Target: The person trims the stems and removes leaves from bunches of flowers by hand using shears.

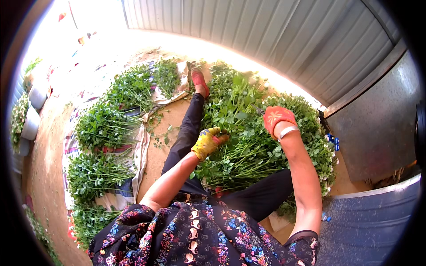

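Note:
My left hand [210,142], in a yellow patterned glove, has its fingers drawn together on green leafy stems [229,124] over a large heap. My right hand [279,120], in a red glove with a pale print, is closed around a small tool with dark pointed blades [258,109], likely snips; its handles are hidden in the palm. Beneath both hands spreads the heap of cut leafy stems [248,163], lying partly between my legs. White blossoms [327,156] edge its right side. Blurred leaves [241,84] stand up beyond my left hand.
Several bunches of cut greens [100,128] lie in a row on a patterned cloth [141,159] at left. Pale tubs [31,123] stand farther left. Corrugated metal wall [213,20], a metal sheet [376,126] and a dark blue surface [369,226] bound the right side.

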A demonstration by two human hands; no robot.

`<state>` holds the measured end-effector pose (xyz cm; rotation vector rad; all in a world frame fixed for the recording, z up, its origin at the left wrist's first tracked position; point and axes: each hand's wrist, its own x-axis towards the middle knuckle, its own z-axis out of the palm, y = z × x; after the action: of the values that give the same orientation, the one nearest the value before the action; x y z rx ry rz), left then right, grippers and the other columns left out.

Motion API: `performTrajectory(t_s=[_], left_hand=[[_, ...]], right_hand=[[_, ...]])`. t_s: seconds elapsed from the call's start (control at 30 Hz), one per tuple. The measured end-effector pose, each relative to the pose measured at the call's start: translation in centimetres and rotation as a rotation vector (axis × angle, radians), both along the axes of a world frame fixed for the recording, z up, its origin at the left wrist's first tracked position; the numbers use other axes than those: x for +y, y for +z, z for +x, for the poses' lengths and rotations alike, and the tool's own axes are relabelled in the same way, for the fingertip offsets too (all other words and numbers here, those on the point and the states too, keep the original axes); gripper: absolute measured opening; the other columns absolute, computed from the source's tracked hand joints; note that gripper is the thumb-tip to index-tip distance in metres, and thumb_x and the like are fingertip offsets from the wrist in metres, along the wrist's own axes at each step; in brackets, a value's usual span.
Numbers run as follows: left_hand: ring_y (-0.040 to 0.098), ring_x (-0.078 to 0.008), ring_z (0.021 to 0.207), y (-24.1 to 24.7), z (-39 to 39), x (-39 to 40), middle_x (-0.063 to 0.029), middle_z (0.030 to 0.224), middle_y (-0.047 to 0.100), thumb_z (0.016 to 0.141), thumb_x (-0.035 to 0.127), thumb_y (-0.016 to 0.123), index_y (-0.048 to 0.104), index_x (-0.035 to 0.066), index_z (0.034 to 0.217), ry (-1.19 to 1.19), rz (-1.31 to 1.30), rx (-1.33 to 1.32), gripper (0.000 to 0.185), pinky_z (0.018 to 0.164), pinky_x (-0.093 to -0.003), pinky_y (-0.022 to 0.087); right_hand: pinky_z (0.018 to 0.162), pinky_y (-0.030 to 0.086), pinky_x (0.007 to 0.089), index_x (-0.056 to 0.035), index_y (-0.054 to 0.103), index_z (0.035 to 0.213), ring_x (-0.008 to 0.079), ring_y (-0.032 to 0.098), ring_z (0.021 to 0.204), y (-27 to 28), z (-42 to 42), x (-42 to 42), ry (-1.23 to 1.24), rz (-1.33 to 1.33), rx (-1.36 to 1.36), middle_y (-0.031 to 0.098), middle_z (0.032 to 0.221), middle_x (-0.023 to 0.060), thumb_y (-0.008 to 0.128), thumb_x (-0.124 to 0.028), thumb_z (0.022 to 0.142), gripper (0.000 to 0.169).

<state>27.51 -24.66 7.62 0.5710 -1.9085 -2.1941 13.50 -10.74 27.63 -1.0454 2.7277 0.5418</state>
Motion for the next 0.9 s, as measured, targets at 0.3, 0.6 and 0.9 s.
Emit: performTrajectory(t_s=[0.3, 0.6, 0.9], left_hand=[[0.06, -0.0049, 0.065, -0.1, 0.4, -1.0, 0.0, 0.084, 0.069, 0.084, 0.015, 0.069, 0.068, 0.006, 0.101, -0.062, 0.213, -0.07, 0.019, 0.05, -0.0206, 0.044], [0.06, -0.0044, 0.068, -0.9, 0.3, -0.6, 0.0, 0.086, 0.069, 0.084, 0.015, 0.069, 0.068, 0.006, 0.101, -0.06, 0.065, 0.029, 0.019, 0.055, -0.0201, 0.045], [0.055, -0.0032, 0.06, -0.5, 0.3, -0.1, 0.0012, 0.081, 0.068, 0.083, 0.018, 0.07, 0.068, 0.007, 0.101, -0.094, 0.038, -0.062, 0.022, 0.049, -0.0203, 0.039]], right_hand=[[0.07, 0.056, 0.0375, -0.0064, 0.073, 0.09, 0.0294, 0.068, 0.088, -0.1, -1.9, 0.2, -0.075, -0.071, 0.049, 0.07, 0.093, 0.0148, 0.071, -0.008, 0.069, 0.021], [0.065, 0.055, 0.0398, -0.0095, 0.074, 0.083, 0.0297, 0.069, 0.084, -0.5, -3.8, -0.3, -0.053, -0.021, -0.039, 0.069, 0.088, 0.0155, 0.07, -0.005, 0.063, 0.02], [0.061, 0.054, 0.0339, -0.013, 0.072, 0.076, 0.0228, 0.066, 0.075, -4.1, -7.9, 0.7, 0.393, 0.304, 0.092, 0.067, 0.084, 0.0116, 0.07, -0.006, 0.065, 0.013]])
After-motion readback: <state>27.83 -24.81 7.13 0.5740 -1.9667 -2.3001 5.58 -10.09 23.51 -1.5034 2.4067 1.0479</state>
